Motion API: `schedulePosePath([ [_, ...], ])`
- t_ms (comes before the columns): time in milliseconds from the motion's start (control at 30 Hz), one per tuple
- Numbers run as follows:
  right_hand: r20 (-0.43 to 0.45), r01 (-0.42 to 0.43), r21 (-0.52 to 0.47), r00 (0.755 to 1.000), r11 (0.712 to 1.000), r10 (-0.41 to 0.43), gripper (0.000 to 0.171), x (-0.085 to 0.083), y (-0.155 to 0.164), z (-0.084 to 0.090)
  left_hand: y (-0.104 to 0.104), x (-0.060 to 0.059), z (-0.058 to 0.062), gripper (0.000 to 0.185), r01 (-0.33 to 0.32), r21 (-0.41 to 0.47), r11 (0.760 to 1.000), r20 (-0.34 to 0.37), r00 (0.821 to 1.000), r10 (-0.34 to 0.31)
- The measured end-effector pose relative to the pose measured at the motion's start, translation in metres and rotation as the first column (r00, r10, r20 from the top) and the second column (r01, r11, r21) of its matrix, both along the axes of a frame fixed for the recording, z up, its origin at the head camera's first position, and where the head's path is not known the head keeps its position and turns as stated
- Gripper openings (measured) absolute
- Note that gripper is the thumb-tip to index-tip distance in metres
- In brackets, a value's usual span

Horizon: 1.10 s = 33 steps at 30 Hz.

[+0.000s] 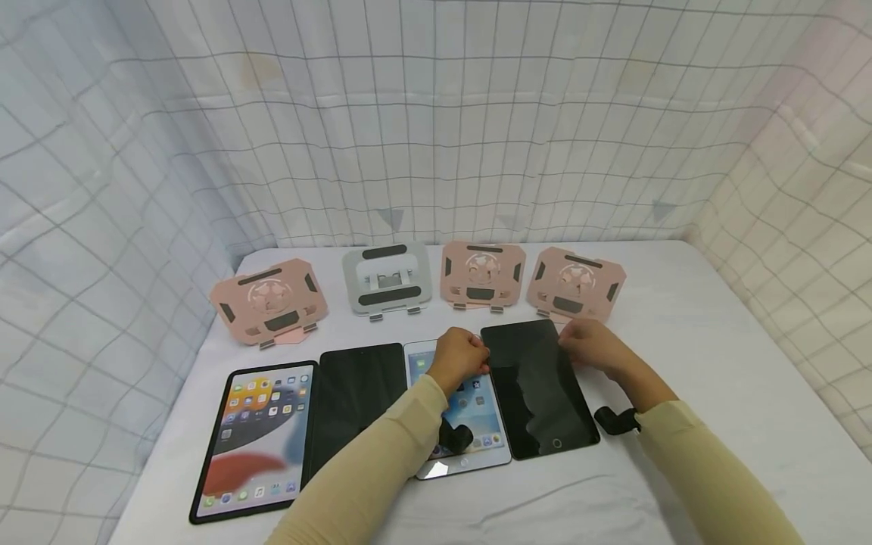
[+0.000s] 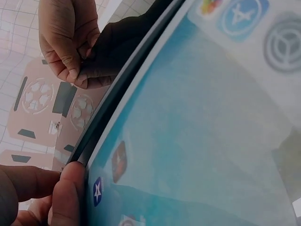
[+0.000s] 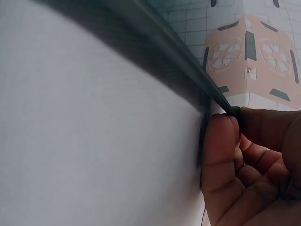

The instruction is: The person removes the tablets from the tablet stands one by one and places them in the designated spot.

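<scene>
A tablet with a dark screen (image 1: 538, 401) lies at the right end of a row of tablets. My left hand (image 1: 458, 359) pinches its left edge near the upper corner. On the opposite long edge, my right hand (image 1: 591, 344) pinches it between thumb and finger, as the right wrist view also shows with that hand (image 3: 254, 165) at the dark rim (image 3: 188, 66). Under my left wrist is a white-framed tablet (image 1: 490, 416) with a lit screen, partly hidden. The left wrist view has my left fingers (image 2: 68, 193) at the seam between both tablets.
Farther left lie a black tablet (image 1: 361, 378) and a larger lit tablet (image 1: 262, 431). Behind stand a grey tablet stand (image 1: 350, 280) and three pink stands (image 1: 300, 284), one (image 1: 586, 288) just beyond my right hand. Grid-patterned curtains (image 1: 436, 121) enclose the white table (image 1: 688, 341).
</scene>
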State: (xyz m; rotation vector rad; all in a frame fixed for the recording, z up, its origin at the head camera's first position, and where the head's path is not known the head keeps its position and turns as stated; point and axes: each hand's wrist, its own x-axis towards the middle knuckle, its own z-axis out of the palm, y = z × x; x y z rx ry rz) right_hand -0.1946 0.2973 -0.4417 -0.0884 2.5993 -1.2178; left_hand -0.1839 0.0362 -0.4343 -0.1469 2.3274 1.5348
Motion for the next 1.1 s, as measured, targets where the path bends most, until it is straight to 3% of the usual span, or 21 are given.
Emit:
schedulePosePath([
  [233, -0.001, 0.009, 0.047, 1.000, 0.999, -0.009, 0.010, -0.001, -0.006, -0.003, -0.002, 0.002, 0.002, 0.024, 0.031, -0.027, 0.999, -0.069, 0.997, -0.033],
  [467, 0.017, 0.029, 0.103, 0.999, 0.994, -0.031, 0.010, -0.002, -0.011, -0.004, 0.001, 0.001, 0.002, 0.038, 0.041, -0.129, 0.991, -0.153, 0.986, -0.061],
  [1100, 0.013, 0.045, 0.133, 0.999, 0.990, -0.048, 0.010, 0.000, -0.012, 0.000, 0.006, -0.001, 0.003, 0.041, 0.036, -0.196, 0.980, -0.178, 0.981, -0.072],
])
